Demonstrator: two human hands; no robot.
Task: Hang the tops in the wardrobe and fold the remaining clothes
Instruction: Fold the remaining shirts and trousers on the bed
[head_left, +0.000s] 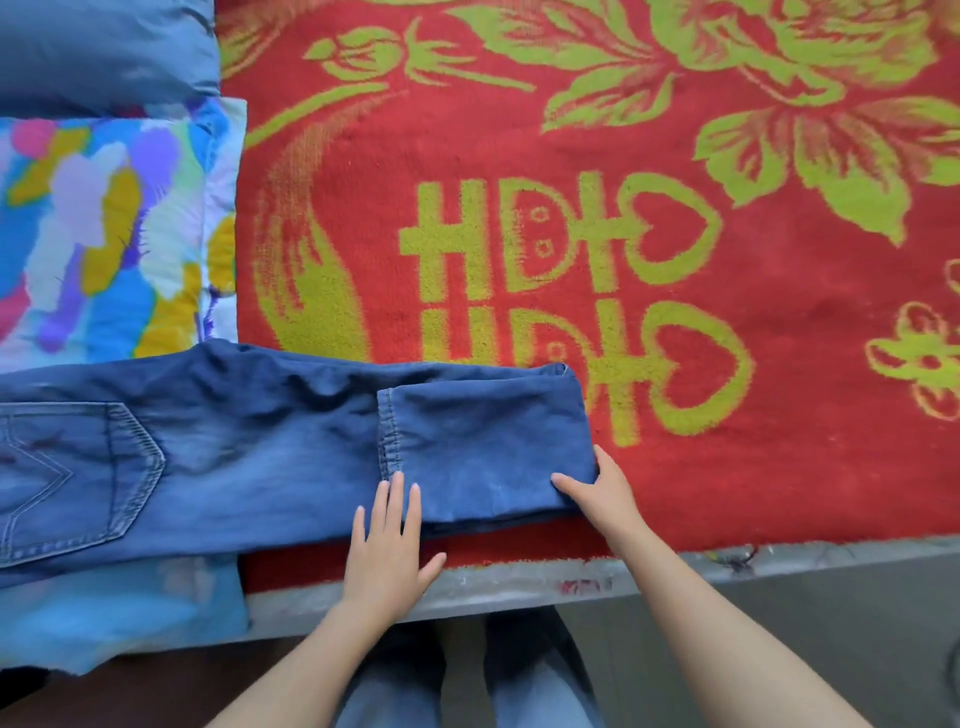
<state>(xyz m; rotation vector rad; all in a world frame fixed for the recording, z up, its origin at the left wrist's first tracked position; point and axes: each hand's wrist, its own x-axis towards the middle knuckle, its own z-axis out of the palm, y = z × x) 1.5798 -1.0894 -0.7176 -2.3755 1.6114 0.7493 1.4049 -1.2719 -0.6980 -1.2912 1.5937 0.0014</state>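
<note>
A pair of blue jeans (249, 452) lies across the bed's near edge, back pocket at the far left, with the leg ends folded back over the legs so the hem runs at the middle. My left hand (387, 540) lies flat on the jeans just below the hem, fingers straight. At the fold on the right end, my right hand (597, 493) grips the doubled denim, thumb on top and fingers round the edge.
A red blanket (675, 291) with green flowers and characters covers the bed. A multicoloured pillow (104, 223) and a blue pillow (98, 47) lie at the left. The bed's grey front edge (519, 582) runs below my hands; my legs stand under it.
</note>
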